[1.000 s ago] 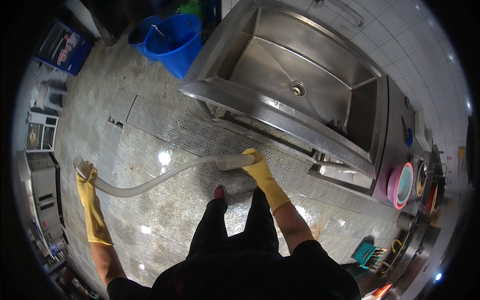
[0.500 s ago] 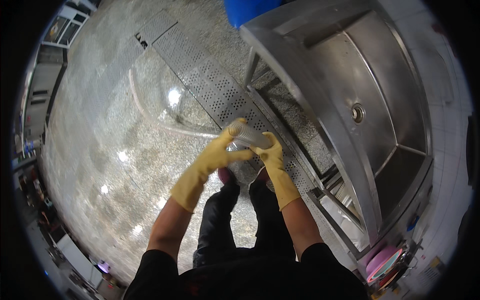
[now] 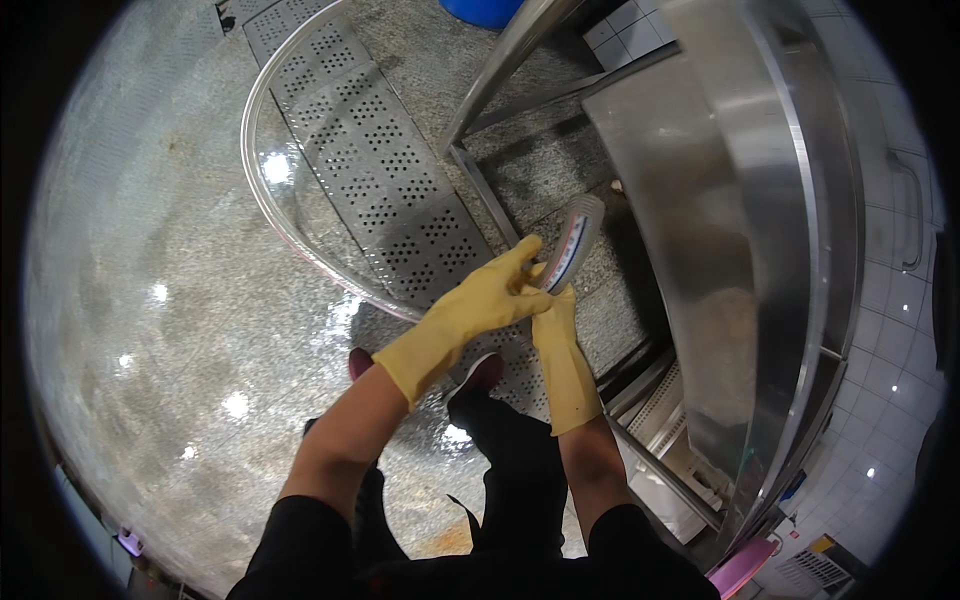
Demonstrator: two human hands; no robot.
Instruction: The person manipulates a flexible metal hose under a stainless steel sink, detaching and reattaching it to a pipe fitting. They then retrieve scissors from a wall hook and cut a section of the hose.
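A clear ribbed hose [image 3: 572, 245] with a dark and red printed stripe sticks up from between my gloved hands. My left hand [image 3: 497, 288], in a yellow rubber glove, is closed round the hose just below its free end. Directly beneath, my right hand [image 3: 557, 318], in a matching glove, grips it too, its fingers partly hidden behind the hose and the left glove. The rest of the hose curves out in a wide loop over the wet floor [image 3: 190, 260] on the left and passes behind my left glove.
A perforated metal drain cover [image 3: 370, 170] runs diagonally across the floor under my hands. To the right stands a stainless steel sink [image 3: 690, 240] on a metal frame. Part of a blue container [image 3: 482, 8] shows at the top, a pink basin [image 3: 742, 570] at the lower right.
The hose end has swung to the right and now points up toward the sink's underside. My body has shifted toward the sink, and the hose loop on the floor is wider.
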